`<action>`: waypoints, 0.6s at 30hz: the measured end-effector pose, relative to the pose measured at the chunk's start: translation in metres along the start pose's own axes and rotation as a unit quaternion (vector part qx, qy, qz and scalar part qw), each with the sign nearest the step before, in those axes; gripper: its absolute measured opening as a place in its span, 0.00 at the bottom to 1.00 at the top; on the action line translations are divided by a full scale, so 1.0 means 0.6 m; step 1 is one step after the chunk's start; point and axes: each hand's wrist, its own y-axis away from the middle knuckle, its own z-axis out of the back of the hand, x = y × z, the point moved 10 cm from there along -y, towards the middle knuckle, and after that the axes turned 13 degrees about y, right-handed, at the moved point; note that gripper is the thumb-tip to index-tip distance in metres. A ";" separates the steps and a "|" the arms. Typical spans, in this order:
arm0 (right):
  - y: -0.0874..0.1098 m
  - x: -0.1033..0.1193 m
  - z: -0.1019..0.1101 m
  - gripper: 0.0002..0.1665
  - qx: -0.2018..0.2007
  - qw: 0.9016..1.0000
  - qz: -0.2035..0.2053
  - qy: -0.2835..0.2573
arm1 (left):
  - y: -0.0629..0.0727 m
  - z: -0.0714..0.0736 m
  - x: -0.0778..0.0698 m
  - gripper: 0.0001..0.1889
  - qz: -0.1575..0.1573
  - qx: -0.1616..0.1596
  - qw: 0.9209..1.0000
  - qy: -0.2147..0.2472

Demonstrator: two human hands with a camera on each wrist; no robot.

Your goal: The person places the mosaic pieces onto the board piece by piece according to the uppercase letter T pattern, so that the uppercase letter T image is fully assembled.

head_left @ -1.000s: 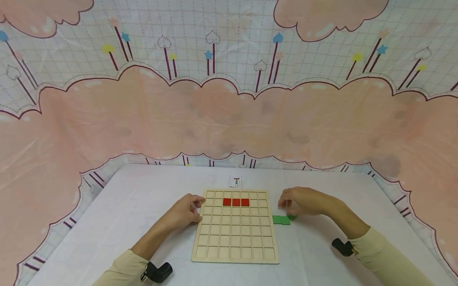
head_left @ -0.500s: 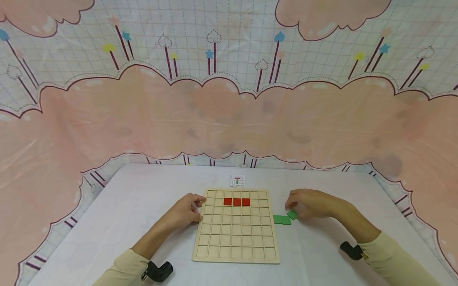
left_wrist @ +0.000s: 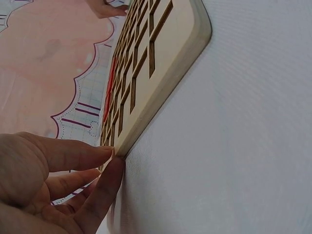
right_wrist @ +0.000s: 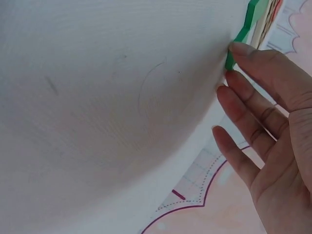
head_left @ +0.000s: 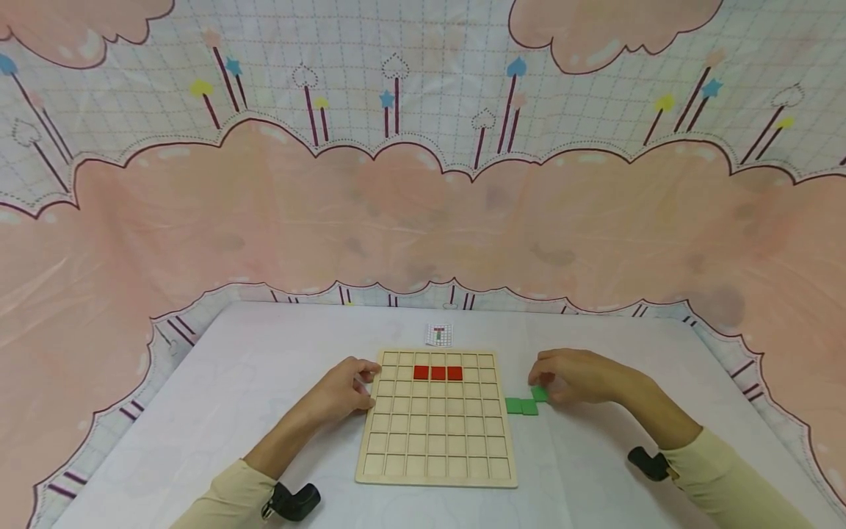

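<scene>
A pale wooden grid board [head_left: 434,425] lies on the white table, with three red square tiles [head_left: 438,373] side by side in its second row from the far side. My left hand [head_left: 340,389] holds the board's left edge with thumb and fingertips, seen close in the left wrist view. To the right of the board lie two green square tiles [head_left: 521,406], edge to edge. My right hand [head_left: 571,376] pinches a third green tile [right_wrist: 230,59] between thumb and index finger, low at the tabletop; its other fingers are spread. Part of that tile is hidden by the fingers.
A small pattern card [head_left: 439,335] with a red and green T on a grid lies behind the board. A patterned cloth backdrop [head_left: 423,220] rises behind the table. Black wrist devices [head_left: 293,502] sit at both sleeves.
My right hand shifts right and steadies at the third green tile, which turns from tilted to roughly square with the others. The left hand and the board stay in place.
</scene>
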 end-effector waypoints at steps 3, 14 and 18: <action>0.000 -0.002 0.001 0.16 -0.001 1.000 -0.004 -0.001 | 0.000 0.000 0.000 0.29 -0.001 -0.001 1.000 -0.002; 0.002 -0.007 0.001 0.15 -0.002 1.000 0.000 -0.007 | 0.004 0.000 -0.003 0.29 0.000 0.000 1.000 0.001; 0.002 -0.007 0.002 0.15 -0.002 1.000 0.003 -0.014 | 0.003 0.000 -0.003 0.29 0.000 -0.001 1.000 0.003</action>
